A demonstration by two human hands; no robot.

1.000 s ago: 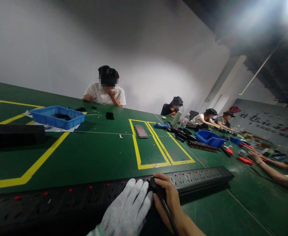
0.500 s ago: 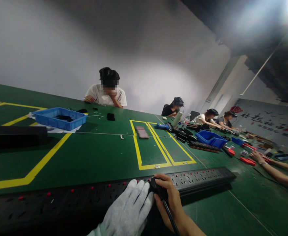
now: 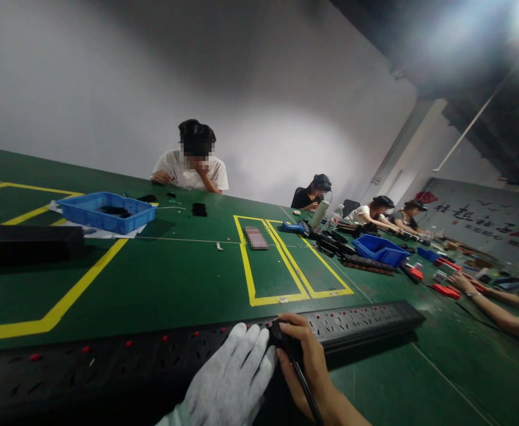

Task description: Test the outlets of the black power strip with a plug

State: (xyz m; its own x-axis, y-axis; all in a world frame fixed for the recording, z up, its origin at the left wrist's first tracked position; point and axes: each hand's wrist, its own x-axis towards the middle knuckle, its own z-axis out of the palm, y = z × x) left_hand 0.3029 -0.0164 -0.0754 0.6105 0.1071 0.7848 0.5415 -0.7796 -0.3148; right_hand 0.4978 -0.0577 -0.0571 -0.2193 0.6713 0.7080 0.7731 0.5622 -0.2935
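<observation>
A long black power strip (image 3: 357, 320) with red switches lies across the near edge of the green table (image 3: 175, 284). My left hand (image 3: 233, 378), in a white glove, rests flat on the strip with fingers spread. Beside it, my bare right hand (image 3: 306, 364) grips a black plug (image 3: 281, 338) with its cable (image 3: 306, 390), pressed against the strip's sockets.
A blue tray (image 3: 104, 211) and a black bar (image 3: 29, 241) sit at the left. Yellow tape lines (image 3: 248, 278) mark the table. A person sits across the table; other people work at the right among blue bins (image 3: 381, 250) and red parts. A co-worker's arm (image 3: 494, 310) reaches in at right.
</observation>
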